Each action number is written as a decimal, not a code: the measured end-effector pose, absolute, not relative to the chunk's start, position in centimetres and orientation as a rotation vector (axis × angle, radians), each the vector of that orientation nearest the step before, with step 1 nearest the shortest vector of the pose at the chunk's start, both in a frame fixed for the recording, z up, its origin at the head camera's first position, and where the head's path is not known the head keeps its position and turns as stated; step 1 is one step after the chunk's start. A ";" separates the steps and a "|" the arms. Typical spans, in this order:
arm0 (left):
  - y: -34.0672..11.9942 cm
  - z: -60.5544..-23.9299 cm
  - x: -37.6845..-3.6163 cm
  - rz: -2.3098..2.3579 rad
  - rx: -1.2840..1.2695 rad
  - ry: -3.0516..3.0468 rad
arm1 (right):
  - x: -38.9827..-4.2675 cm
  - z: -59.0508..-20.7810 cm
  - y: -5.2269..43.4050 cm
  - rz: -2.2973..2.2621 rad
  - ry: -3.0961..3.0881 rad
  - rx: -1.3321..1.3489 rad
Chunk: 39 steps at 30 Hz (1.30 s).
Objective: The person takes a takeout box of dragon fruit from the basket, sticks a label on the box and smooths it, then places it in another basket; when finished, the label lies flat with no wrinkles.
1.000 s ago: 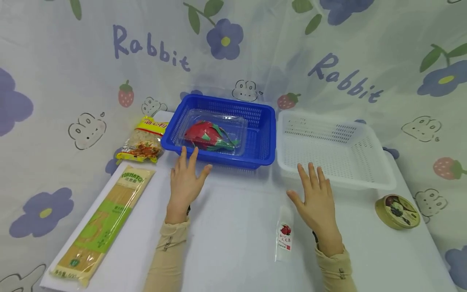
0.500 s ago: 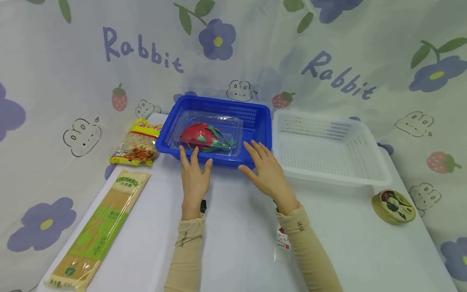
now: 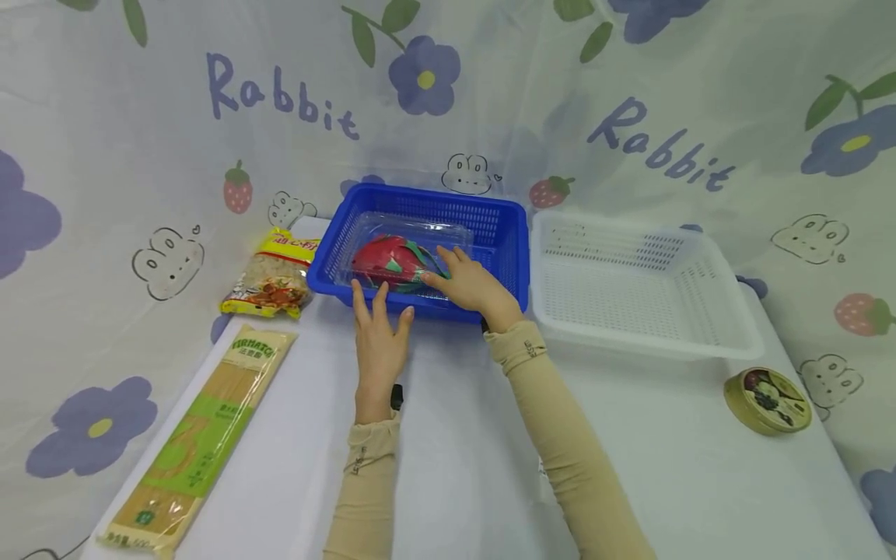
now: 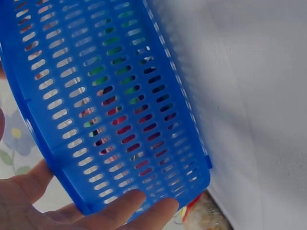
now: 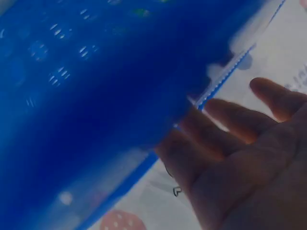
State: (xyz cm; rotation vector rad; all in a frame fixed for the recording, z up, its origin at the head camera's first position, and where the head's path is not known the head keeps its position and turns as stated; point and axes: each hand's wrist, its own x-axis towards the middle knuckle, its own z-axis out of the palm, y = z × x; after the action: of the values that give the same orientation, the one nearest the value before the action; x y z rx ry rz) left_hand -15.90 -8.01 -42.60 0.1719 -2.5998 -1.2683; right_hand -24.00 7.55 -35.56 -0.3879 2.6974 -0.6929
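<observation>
Two hands at the blue basket (image 3: 501, 233): my left hand (image 3: 379, 336) flat, fingers straight against its near wall; my right hand (image 3: 470, 283) reaches over the rim, fingers relaxed on the clear box (image 3: 406, 233), gripping nothing. The box lies straight ahead, long axis crosswise.

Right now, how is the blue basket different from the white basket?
The blue basket is deep blue and the white basket is white. The blue basket holds a clear box with a red-and-green fruit; the white basket holds nothing. The left hand touches the blue basket's front wall and the right hand reaches into it; no hand touches the white basket. Both are slotted plastic rectangles side by side.
</observation>
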 end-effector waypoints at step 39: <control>-8.2 -44.0 -16.4 -1.290 0.172 -2.530 | -31.7 -38.3 9.7 -0.892 2.352 -0.320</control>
State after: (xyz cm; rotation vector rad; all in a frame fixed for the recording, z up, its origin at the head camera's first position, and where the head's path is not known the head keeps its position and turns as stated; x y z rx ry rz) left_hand -16.40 -8.18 -43.98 0.1716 -2.5298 -1.2901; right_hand -31.72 9.68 -38.27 -0.3196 2.3521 -0.8922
